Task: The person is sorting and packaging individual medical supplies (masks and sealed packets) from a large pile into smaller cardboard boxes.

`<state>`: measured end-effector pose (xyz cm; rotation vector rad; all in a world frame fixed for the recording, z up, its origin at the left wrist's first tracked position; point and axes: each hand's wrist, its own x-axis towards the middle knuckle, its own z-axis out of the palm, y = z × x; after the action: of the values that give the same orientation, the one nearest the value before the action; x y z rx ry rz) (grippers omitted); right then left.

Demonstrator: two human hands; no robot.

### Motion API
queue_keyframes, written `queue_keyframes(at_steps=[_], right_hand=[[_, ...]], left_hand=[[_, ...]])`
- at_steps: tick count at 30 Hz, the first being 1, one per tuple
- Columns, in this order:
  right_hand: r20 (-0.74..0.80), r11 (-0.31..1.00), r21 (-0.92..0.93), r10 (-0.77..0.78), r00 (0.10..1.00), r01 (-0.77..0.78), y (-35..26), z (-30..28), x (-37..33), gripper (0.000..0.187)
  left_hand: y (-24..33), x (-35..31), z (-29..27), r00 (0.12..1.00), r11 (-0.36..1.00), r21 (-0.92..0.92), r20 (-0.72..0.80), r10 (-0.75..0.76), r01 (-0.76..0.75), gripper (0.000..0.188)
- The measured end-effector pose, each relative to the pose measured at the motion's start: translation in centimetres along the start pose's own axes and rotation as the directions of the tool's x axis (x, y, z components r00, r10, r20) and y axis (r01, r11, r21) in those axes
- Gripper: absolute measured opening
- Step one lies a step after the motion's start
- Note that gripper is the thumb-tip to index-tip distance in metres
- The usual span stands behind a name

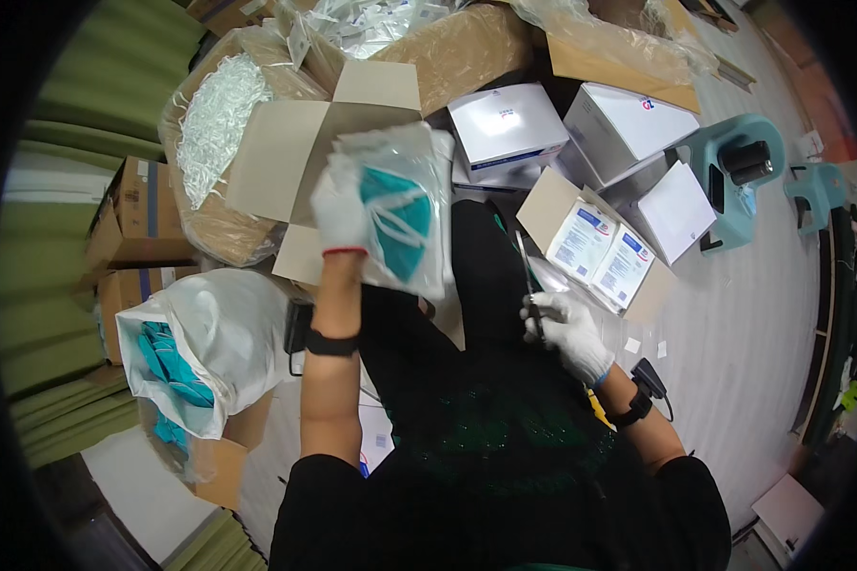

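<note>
My left hand (341, 207), in a white work glove with a red cuff, is closed on the edge of a clear plastic bag. Teal folded face masks (398, 224) with pale straps show through the plastic. An open cardboard box (281, 167) stands just beyond that hand. My right hand (569, 333), gloved in white too, is closed around a slim metal tool (527, 262) with a dark grip. Its narrow blade points away from me; whether it is scissors or tweezers I cannot tell. Past it is an open box (549, 205) of white-and-blue printed packets (581, 244).
White cartons (509, 124) are stacked beyond my knees. A lined box of shredded white filler (221, 124) stands at far left, near a white sack (229, 324) holding teal masks (173, 366). Pale teal stools (733, 181) are at right. Paper scraps (632, 345) lie on the floor.
</note>
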<state>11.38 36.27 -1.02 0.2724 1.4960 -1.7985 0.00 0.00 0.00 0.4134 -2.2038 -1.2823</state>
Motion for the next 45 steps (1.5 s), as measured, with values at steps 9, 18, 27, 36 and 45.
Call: queue_keyframes(at_steps=[9, 18, 27, 36, 45], right_hand=[[-0.362, 0.999, 0.039, 0.0, 0.932, 0.015, 2.6, -3.4, 1.5, 0.027], [-0.639, 0.997, -0.07, -0.023, 0.769, -0.028, 7.1, -10.8, 2.9, 0.034], [-0.525, 0.986, 0.148, 0.01, 0.851, 0.08, 6.7, -15.7, 8.2, 0.016], [-0.512, 0.98, 0.121, -0.074, 0.856, 0.157, 8.6, -16.2, 10.7, 0.019], [-0.337, 0.843, 0.386, -0.249, 0.908, 0.374, 5.4, -11.8, 8.2, 0.029]], left_hand=[[-4.5, 9.3, 2.0, 0.932, 0.872, 0.488, -0.33, 0.15, 0.032, 0.037], [-6.7, 9.5, 5.5, 0.915, 0.746, 0.649, -0.376, 0.145, 0.148, 0.048], [2.0, -9.3, 21.5, 0.709, 0.96, -0.035, 0.667, 0.23, -0.278, 0.024], [-0.5, -21.0, 30.3, 0.3, 0.886, 0.357, 0.915, -0.269, -0.294, 0.074], [1.2, -18.4, 31.6, 0.404, 0.853, 0.504, 0.757, -0.513, 0.138, 0.064]])
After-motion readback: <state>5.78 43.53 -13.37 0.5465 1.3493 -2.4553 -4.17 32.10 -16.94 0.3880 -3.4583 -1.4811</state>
